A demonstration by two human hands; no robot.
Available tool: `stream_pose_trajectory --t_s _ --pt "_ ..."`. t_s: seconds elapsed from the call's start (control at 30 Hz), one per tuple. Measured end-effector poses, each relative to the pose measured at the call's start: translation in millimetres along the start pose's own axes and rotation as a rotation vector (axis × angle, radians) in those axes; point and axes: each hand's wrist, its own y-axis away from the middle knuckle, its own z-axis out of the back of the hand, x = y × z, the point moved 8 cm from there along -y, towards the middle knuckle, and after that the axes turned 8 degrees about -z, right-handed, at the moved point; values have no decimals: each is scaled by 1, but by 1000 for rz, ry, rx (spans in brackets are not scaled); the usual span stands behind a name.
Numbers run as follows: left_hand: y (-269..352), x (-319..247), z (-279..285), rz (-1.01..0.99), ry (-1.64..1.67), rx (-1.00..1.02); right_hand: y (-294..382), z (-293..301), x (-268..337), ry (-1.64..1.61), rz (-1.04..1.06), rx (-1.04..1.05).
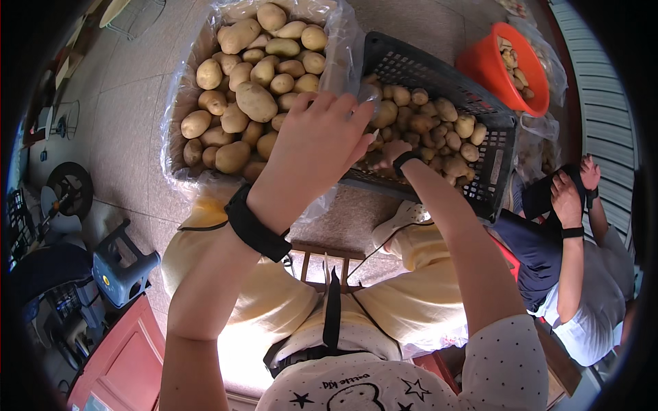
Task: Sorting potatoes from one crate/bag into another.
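Observation:
My left hand [326,128] reaches over the inner edge of a plastic-lined box [177,118] full of large potatoes [256,101]. Its fingertips meet a bit of clear plastic film [369,97]; whether they grip it cannot be told. Inside the black plastic crate [437,61] to the right, my right hand [393,154] is down among smaller potatoes [446,109], its fingers partly hidden, so its hold is unclear. Both wrists wear black bands.
An orange plastic tub [478,67] with pale pieces stands beyond the crate, beside filled plastic bags [537,144]. At the right sits another person [581,293], hands raised. A blue plastic stool [121,267] and a wheel [69,190] are at the left.

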Motion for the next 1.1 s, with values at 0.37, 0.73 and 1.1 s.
stream_pose_trajectory --t_s 0.37,0.73,1.1 --pt "5 2 7 62 49 -27 -41 -42 -7 -47 -308 11" --pt "7 -5 4 51 -40 6 -34 -29 -21 -64 -225 -140" --pt "7 -8 -4 51 -79 78 -52 -50 -40 -41 -60 55"
